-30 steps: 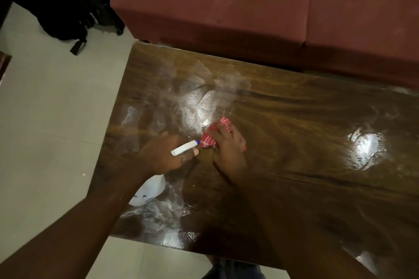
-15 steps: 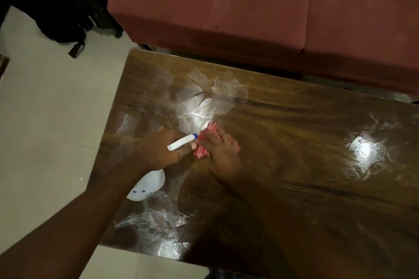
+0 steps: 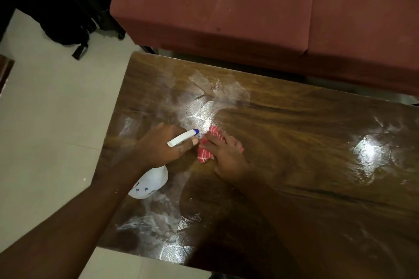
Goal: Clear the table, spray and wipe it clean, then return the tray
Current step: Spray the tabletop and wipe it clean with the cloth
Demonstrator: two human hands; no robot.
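My left grip [image 3: 163, 146] is curled round the white spray bottle [image 3: 150, 182] near the bench's [image 3: 317, 142] left edge, its nozzle just beside the red cloth [image 3: 204, 156], which my right grip [image 3: 226, 154] presses down with flat, spread fingers.

Right hand [image 3: 226, 156] slid red checked cloth [image 3: 204, 155] slightly left and nearer on streaky brown wooden worktop [image 3: 294, 142]; more cloth shows beside fingers. Left hand [image 3: 158, 147] carried white plastic spray bottle [image 3: 149, 182] slightly farther from near edge.
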